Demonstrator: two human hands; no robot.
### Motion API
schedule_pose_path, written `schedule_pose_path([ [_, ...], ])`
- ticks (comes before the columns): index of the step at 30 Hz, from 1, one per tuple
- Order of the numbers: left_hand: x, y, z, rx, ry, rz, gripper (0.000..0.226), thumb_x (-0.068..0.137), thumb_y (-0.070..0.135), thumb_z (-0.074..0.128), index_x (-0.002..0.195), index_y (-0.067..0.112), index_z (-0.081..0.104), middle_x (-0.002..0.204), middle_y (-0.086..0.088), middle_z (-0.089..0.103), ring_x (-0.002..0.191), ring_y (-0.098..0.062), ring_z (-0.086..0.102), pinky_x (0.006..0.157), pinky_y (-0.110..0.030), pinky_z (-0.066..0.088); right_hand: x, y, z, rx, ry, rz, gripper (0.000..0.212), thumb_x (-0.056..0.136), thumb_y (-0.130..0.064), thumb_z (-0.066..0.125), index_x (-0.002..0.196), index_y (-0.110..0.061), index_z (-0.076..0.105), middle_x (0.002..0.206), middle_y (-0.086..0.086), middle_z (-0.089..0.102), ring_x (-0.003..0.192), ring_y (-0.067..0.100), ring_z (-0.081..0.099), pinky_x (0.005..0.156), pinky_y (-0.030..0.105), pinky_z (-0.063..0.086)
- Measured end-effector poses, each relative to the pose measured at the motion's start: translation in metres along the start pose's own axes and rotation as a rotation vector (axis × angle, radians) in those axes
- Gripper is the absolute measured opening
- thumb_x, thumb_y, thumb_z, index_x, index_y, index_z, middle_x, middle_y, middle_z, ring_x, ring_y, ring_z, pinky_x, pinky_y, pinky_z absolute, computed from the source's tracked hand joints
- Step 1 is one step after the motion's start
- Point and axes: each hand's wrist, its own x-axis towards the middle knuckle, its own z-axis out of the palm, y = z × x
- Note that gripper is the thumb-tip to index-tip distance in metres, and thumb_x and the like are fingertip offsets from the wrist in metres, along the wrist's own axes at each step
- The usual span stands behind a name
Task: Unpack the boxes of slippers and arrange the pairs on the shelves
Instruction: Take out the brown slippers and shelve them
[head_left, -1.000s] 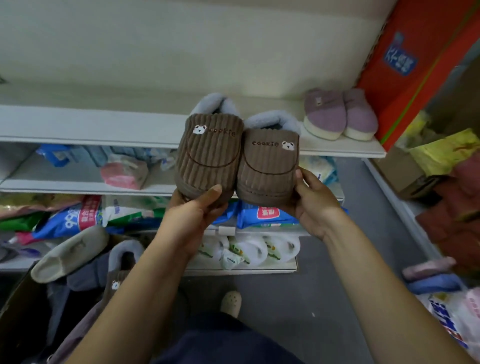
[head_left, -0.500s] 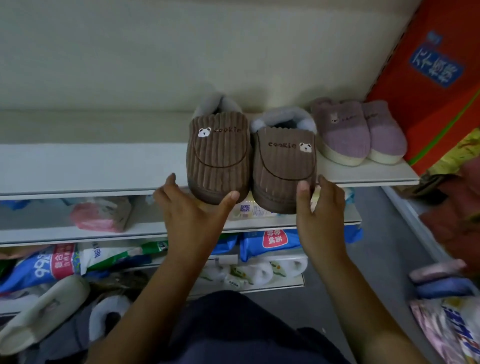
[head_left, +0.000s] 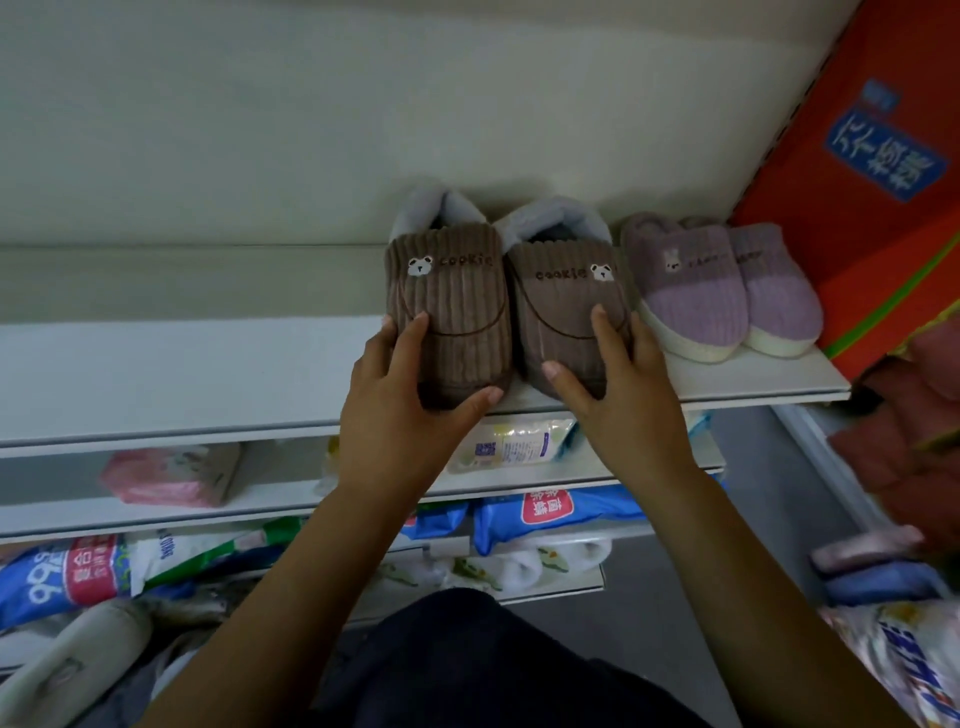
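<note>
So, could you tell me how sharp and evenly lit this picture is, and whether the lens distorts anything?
Head view: dim, even light, no glare; the brown slippers are sharp, their "cookie" lettering readable; the red cloth pile at the right edge is smeared; the top shelf has a slanting front edge, likely wide-lens distortion.

two brown slippers (head_left: 457, 312); two purple slippers (head_left: 693, 299)

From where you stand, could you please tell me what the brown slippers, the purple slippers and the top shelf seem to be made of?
Brown slippers: matte, wide-ribbed fabric like corduroy, with fluffy grey lining at the opening. Purple slippers: finer-ribbed plush fabric on smooth cream soles, perhaps foam or rubber. Top shelf: flat, smooth white panel, possibly painted metal; unclear.
</note>
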Motion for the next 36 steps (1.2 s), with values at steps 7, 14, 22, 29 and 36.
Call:
schedule_pose_path([
  [7, 0.012, 0.007, 0.015, 0.033, 0.025, 0.038, 0.099, 0.071, 0.078, 0.069, 0.151, 0.028, 0.037, 0.157, -0.003, 0.039, 0.137, -0.024, 0.046, 0.106, -0.044, 0.047, 0.016, 0.001, 0.007, 0.012, 0.026, 0.021, 0.075, 0.092, -0.061, 0.054, 0.156, -0.032, 0.031, 0.165, 0.015, 0.013, 0.151, 0.033, 0.017, 0.119, 0.042, 0.027],
  [14, 0.007, 0.002, 0.018, -0.005, 0.059, 0.049, 0.097, 0.073, 0.072, 0.073, 0.151, 0.026, 0.040, 0.157, -0.003, 0.039, 0.139, -0.023, 0.046, 0.106, -0.043, 0.048, 0.021, 0.000, 0.007, 0.074, 0.007, 0.034, 0.081, 0.086, -0.063, 0.062, 0.155, -0.032, 0.032, 0.165, 0.014, 0.012, 0.153, 0.030, 0.014, 0.121, 0.040, 0.024],
  [22, 0.008, 0.001, 0.018, -0.003, 0.059, 0.056, 0.097, 0.073, 0.071, 0.073, 0.151, 0.025, 0.039, 0.158, -0.004, 0.036, 0.139, -0.023, 0.045, 0.103, -0.044, 0.051, 0.018, 0.002, 0.006, 0.048, 0.005, 0.001, 0.083, 0.085, -0.066, 0.060, 0.155, -0.032, 0.033, 0.166, 0.013, 0.012, 0.152, 0.030, 0.019, 0.120, 0.044, 0.030],
  [29, 0.004, 0.004, 0.019, 0.002, 0.019, 0.032, 0.097, 0.076, 0.072, 0.068, 0.154, 0.026, 0.032, 0.163, -0.006, 0.028, 0.145, -0.027, 0.037, 0.107, -0.047, 0.047, 0.014, -0.001, 0.009, 0.027, -0.010, 0.014, 0.085, 0.086, -0.070, 0.055, 0.157, -0.035, 0.026, 0.167, 0.010, 0.003, 0.153, 0.029, 0.013, 0.119, 0.044, 0.031],
  [36, -0.019, 0.000, -0.002, 0.024, -0.020, 0.050, 0.081, 0.085, 0.054, 0.071, 0.153, 0.022, 0.040, 0.165, -0.010, 0.026, 0.148, -0.030, 0.031, 0.115, -0.053, 0.039, -0.010, 0.002, -0.005, 0.042, 0.052, -0.023, 0.078, 0.089, -0.062, 0.059, 0.154, -0.024, 0.036, 0.166, 0.006, 0.018, 0.150, 0.026, 0.024, 0.114, 0.042, 0.035],
])
